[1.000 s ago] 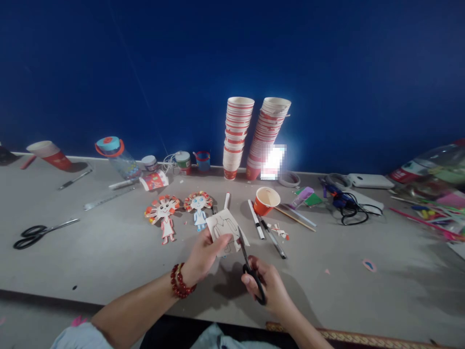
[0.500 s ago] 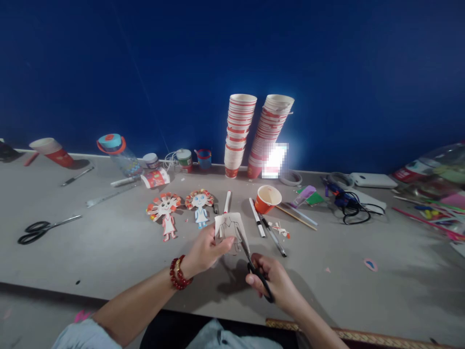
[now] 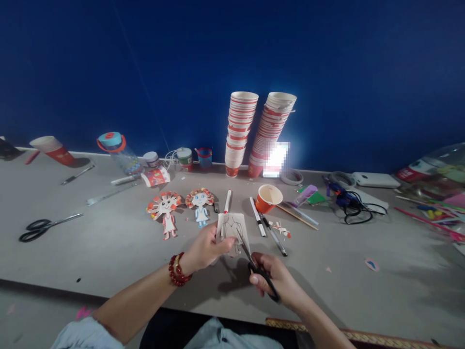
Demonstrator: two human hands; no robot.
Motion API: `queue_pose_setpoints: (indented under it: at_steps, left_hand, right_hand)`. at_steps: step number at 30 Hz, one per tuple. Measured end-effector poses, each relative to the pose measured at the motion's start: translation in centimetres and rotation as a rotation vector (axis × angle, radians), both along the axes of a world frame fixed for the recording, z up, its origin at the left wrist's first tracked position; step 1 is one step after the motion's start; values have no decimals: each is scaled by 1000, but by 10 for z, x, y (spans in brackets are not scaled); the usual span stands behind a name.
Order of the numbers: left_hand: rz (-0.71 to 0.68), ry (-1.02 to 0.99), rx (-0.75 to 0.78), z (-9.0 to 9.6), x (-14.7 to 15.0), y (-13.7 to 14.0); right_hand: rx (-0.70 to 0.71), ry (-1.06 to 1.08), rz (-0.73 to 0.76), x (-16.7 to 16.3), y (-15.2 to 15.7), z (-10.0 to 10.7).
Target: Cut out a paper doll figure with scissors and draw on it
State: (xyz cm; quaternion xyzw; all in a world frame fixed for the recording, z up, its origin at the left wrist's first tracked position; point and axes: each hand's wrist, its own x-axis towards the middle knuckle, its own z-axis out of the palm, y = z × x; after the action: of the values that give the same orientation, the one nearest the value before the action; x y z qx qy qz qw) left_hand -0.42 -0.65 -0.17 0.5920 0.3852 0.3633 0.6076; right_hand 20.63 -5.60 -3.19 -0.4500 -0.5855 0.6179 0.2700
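Holding paper point(image 3: 228, 224) in left grip point(image 3: 204, 250), scissors point(image 3: 247, 252) in right grip point(image 3: 279, 276), bottle label point(image 3: 410, 173) illegible.

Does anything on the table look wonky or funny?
Yes: the right-hand stack of paper cups at the back leans noticeably rightward. It looks odd beside the straighter left stack, though the wide view may exaggerate the tilt.

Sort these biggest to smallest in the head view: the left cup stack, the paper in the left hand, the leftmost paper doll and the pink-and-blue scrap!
1. left cup stack
2. held paper and leftmost paper doll: too alike to rank, as the left hand covers some paper
3. pink-and-blue scrap
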Motion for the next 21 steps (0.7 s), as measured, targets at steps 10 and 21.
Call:
queue_pose_setpoints:
  at_steps: [10, 21]
  left_hand:
    - [-37, -48, -98, 3, 2, 0]
    - [-10, -62, -123, 1, 2, 2]
  right_hand:
    - [3, -39, 12, 5, 2, -11]
    - [37, -88, 16, 7, 3, -8]
